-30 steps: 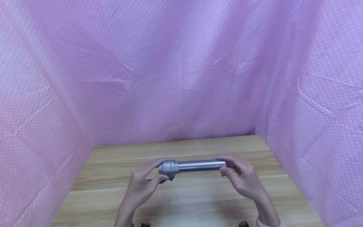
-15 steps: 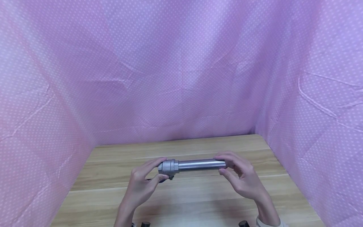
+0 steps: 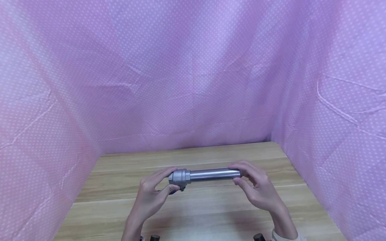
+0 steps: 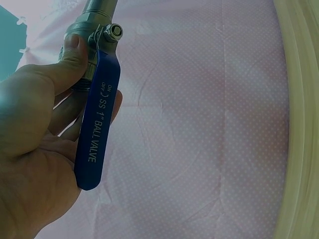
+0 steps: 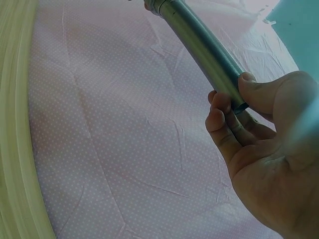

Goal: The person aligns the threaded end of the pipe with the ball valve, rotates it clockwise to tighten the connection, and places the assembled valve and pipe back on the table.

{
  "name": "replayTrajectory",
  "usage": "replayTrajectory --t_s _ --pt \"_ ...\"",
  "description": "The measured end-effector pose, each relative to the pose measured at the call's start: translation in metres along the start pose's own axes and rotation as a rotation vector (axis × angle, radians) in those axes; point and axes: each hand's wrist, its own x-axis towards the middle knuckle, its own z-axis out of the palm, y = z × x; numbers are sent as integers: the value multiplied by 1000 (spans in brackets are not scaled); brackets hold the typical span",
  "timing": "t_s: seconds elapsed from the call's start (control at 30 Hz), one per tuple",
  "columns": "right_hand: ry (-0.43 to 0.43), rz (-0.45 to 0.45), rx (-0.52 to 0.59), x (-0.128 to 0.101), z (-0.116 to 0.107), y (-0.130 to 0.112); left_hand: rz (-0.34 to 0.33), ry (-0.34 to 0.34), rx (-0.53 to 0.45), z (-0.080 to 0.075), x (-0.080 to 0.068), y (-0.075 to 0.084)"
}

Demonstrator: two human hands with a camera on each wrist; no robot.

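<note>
A steel ball valve (image 3: 180,177) and a shiny metal pipe (image 3: 214,174) are joined end to end and held level above the table. My left hand (image 3: 152,194) grips the valve body between thumb and fingers. In the left wrist view the valve's blue lever handle (image 4: 97,124), lettered "SS 1" BALL VALVE", runs back alongside that palm. At the pipe's free end, my right hand (image 3: 259,187) pinches the tube between thumb and fingers. The right wrist view shows the pipe's end (image 5: 240,107) between thumb and fingertips.
Below the hands lies a wood-grain table (image 3: 199,214). Pink dotted cloth (image 3: 193,83) hangs behind it and along both sides. Two dark round-topped objects (image 3: 155,238) poke in at the bottom edge, one left and one right.
</note>
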Motion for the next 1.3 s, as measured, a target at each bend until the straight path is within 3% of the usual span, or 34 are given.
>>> replayTrajectory --t_s 0.5,0.93,1.3 --pt "-4 27 -46 -1 -1 -1 -1 -18 5 4 0 -1" --pt "13 -24 -52 4 -5 4 -2 -29 -4 7 1 -4" --pt "1 11 -97 1 -4 0 -8 -27 -10 7 1 -3"
